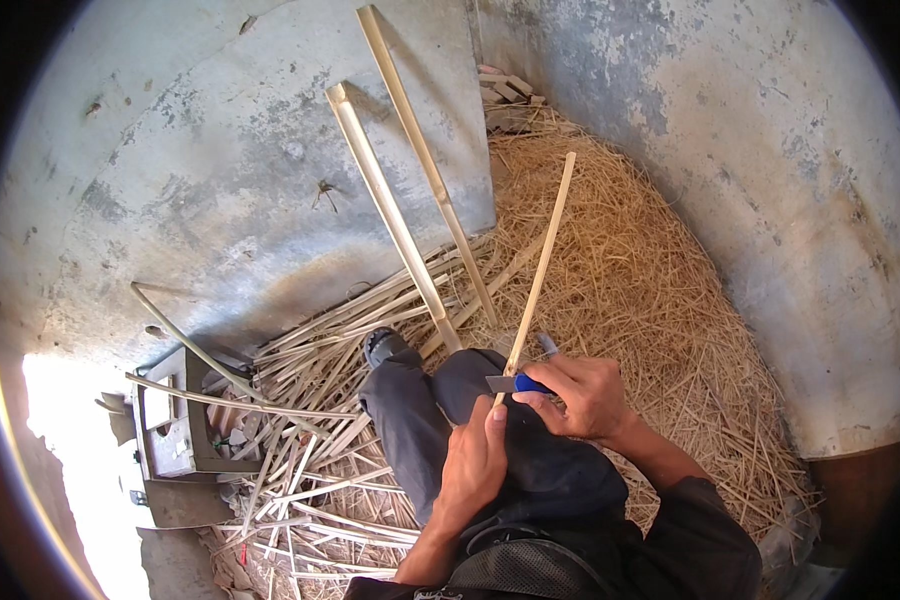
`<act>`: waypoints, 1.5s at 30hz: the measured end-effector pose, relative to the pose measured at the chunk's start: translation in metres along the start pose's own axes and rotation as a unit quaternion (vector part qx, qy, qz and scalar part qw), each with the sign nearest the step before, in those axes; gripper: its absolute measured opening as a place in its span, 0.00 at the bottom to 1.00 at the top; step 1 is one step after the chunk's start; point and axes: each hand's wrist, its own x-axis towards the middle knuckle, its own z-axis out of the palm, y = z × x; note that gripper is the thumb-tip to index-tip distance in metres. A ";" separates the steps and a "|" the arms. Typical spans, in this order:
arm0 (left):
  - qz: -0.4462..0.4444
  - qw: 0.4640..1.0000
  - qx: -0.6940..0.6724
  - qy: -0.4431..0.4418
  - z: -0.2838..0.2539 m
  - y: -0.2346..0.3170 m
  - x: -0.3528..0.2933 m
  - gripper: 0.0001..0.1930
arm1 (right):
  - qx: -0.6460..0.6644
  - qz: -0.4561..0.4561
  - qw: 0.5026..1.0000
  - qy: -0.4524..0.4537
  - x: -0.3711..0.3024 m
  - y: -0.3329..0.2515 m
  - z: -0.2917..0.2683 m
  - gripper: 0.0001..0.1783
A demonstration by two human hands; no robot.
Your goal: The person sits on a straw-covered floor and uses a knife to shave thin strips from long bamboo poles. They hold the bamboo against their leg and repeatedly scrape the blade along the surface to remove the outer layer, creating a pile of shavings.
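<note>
In my left hand, closed over my lap, is the lower part of a long, thin bamboo strip. The strip slants up and away from me, its far end above the shavings. My right hand grips a knife by its blue handle. Its short, wide metal blade points left and lies across the strip, just above my left fingers. A small grey tip shows beyond my right hand; what it belongs to is unclear. My legs in dark trousers are under both hands.
Two split bamboo poles lean against the worn grey wall ahead. Pale cut strips lie heaped at left, beside an open box. A mound of fine shavings spreads ahead and right, up to another wall.
</note>
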 end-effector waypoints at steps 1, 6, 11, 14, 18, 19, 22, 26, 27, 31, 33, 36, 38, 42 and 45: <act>-0.002 1.000 0.002 0.002 0.001 -0.001 0.000 0.15 | -0.003 0.001 1.000 -0.002 0.000 0.000 0.000 0.17; -0.003 1.000 0.012 0.007 0.002 -0.004 -0.001 0.15 | -0.010 0.000 1.000 0.007 0.000 0.004 0.000 0.17; -0.009 1.000 0.022 -0.006 -0.002 -0.006 -0.015 0.16 | -0.085 0.098 0.986 0.107 0.009 0.034 -0.009 0.18; -0.041 0.998 -0.007 -0.056 0.001 -0.015 -0.038 0.16 | -0.100 0.280 0.933 0.202 0.030 0.112 -0.057 0.22; -0.101 0.983 -0.122 -0.096 -0.014 -0.039 -0.027 0.23 | -0.028 0.211 0.968 0.131 0.018 0.092 -0.050 0.25; -0.125 0.970 -0.182 -0.100 -0.017 -0.037 -0.019 0.24 | 0.001 0.196 0.972 0.128 0.016 0.081 -0.043 0.24; -0.170 0.929 -0.289 -0.156 -0.026 -0.029 -0.006 0.33 | 0.068 0.142 0.980 0.121 0.007 0.047 -0.020 0.20; -0.167 0.891 -0.365 -0.212 -0.029 -0.028 -0.002 0.31 | 0.092 0.063 0.993 0.043 0.003 0.011 -0.005 0.16; -0.166 0.899 -0.352 -0.201 -0.027 -0.027 -0.001 0.31 | 0.084 0.054 0.994 0.036 0.003 0.006 -0.004 0.17; -0.078 0.969 -0.207 -0.108 -0.015 -0.021 0.001 0.26 | 0.058 0.028 0.998 0.020 0.004 -0.002 -0.005 0.18; -0.019 0.993 -0.103 -0.054 -0.011 -0.012 0.001 0.22 | 0.056 0.024 0.998 0.024 0.004 -0.002 -0.005 0.18; 0.015 1.000 0.000 -0.006 -0.009 0.003 -0.001 0.17 | 0.050 0.023 0.998 0.017 0.006 -0.004 -0.006 0.18; 0.022 0.999 0.034 0.017 -0.006 0.008 -0.002 0.14 | 0.050 0.023 0.998 0.019 0.006 -0.003 -0.006 0.18; 0.025 0.997 0.071 0.035 -0.001 0.006 -0.003 0.14 | 0.029 0.008 0.999 0.024 0.005 -0.001 -0.007 0.17; 0.025 0.996 0.080 0.036 0.000 0.005 -0.003 0.14 | 0.019 0.016 0.999 0.022 0.006 -0.001 -0.010 0.17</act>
